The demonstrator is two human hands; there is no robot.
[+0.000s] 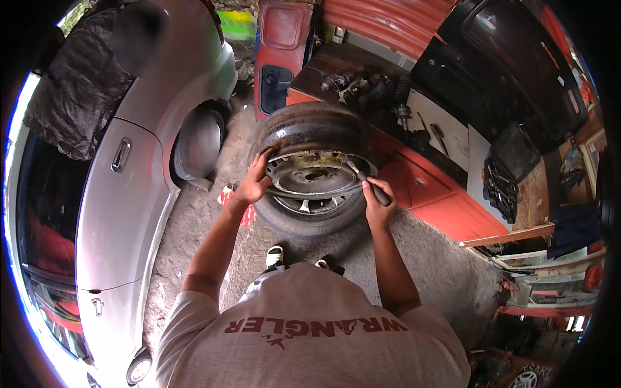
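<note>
A worn steel wheel rim [310, 178] is tilted up in front of me, its dish facing me and yellowish marks along its upper inside. It rests on a tyre [310, 226] lying flat, with pale wheel spokes showing inside it. My left hand [253, 183] is closed on the rim's left edge. In my right hand [378, 202] is a scraper-like hand tool [381, 195] with a thick dark handle. Its light tip meets the rim's upper right inside; the exact shape of the tip is too small to tell.
A silver car [123, 213] stands along the left. Behind the rim and to the right, a red-fronted bench [420, 194] holds metal parts [362, 87] and a wire brush [438, 132]. A black car panel [504, 64] leans at the back right. A wooden strip [511, 235] juts out at right.
</note>
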